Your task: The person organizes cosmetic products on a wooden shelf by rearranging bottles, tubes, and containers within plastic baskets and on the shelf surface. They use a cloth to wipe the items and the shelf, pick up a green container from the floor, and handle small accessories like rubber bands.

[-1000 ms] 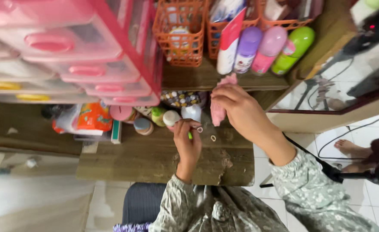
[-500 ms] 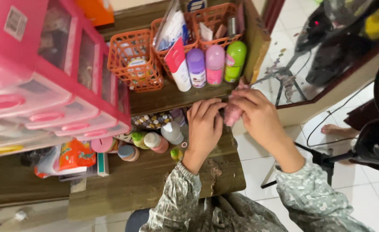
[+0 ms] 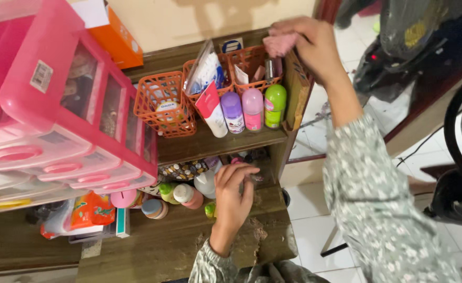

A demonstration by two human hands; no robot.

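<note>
Head view: R hand (image 3: pixel 307 44) up at top of the wooden shelf unit (image 3: pixel 215 144), fingers pinched shut on a pink cloth (image 3: pixel 279 43). Cloth looks soft, crumpled, pale-to-mid pink, bunched into a small wad just above the right-most orange basket (image 3: pixel 252 65); can't tell if it touches the basket rim.

L hand (image 3: pixel 234 191) lower down, at front of the lower shelf, fingers curled in around smth small and dark; can't tell what it is or how tight the hold is. Just beside it: white bottle (image 3: pixel 205 182), small green-capped item (image 3: pixel 210 209), pink-capped jar (image 3: pixel 187 195).

Upper shelf: three roll-on type bottles in a row – purple (image 3: pixel 233 111), pink (image 3: pixel 252 108), green (image 3: pixel 275 105) – next to a red/white tube (image 3: pixel 211 110) and another orange basket (image 3: pixel 164 104). Pink plastic drawer unit (image 3: pixel 58 115) to the left. Both sleeves grey-green floral print.
</note>
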